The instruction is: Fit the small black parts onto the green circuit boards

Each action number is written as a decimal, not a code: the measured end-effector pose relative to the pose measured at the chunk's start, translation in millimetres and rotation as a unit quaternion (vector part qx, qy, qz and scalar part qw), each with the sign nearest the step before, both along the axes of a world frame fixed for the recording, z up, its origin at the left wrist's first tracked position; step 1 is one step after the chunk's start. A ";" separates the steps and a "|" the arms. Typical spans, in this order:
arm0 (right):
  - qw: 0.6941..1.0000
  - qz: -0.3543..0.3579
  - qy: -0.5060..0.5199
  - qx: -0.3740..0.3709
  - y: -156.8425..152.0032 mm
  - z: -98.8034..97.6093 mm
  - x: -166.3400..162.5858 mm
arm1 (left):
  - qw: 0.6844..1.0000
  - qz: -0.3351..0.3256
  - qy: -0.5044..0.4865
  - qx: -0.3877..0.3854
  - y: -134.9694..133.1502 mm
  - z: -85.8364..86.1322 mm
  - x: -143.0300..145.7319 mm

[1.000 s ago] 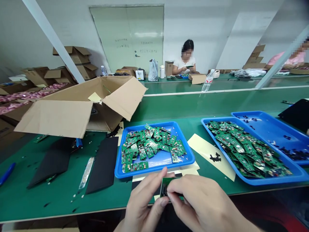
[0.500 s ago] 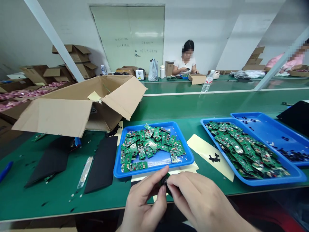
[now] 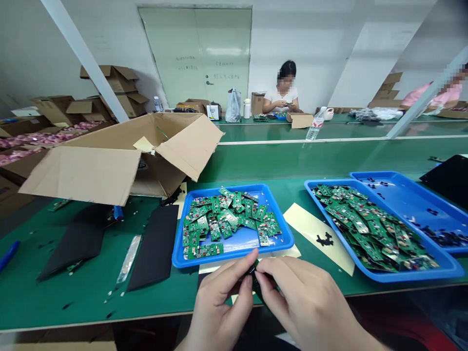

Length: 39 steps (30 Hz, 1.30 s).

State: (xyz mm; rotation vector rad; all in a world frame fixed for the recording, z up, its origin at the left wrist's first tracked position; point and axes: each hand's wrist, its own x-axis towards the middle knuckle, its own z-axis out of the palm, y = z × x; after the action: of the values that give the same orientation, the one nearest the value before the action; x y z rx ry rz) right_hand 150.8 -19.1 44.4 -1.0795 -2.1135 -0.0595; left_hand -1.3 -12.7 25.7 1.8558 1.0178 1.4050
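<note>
My left hand (image 3: 221,300) is closed, thumb and forefinger pinching a small green circuit board (image 3: 257,287) that is mostly hidden by the fingers. Against it, the fingertips of my right hand (image 3: 305,295) press at a small black piece (image 3: 251,269), whose exact shape I cannot make out. Both hands meet at the table's front edge, just in front of a blue tray (image 3: 234,250) with many green circuit boards (image 3: 228,219) lying loose in it. Small black parts (image 3: 324,239) lie on a yellow sheet (image 3: 300,219) to the right of that tray.
Right of the sheet, a second blue tray (image 3: 435,277) is heaped with circuit boards; behind it, another blue tray (image 3: 398,187) holds black parts. An open cardboard box (image 3: 87,170) and black sheets (image 3: 153,248) stand at left. Across the table, a co-worker (image 3: 281,97) sits near a bottle (image 3: 315,126).
My fingers have shifted very slightly around the board and black piece, still gripping them. Across the table, the co-worker's hands have come together.
</note>
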 end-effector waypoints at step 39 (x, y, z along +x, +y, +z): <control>0.871 0.067 0.348 -0.340 -11.8 -81.5 13.5 | 0.990 0.020 0.131 -0.045 22.7 -50.5 -13.5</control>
State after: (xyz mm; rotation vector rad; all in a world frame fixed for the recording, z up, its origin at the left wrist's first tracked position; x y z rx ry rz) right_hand 164.3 -31.0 -37.1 -1.0953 -1.5304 1.0586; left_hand -14.8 10.0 -24.7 1.9981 1.2320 1.1360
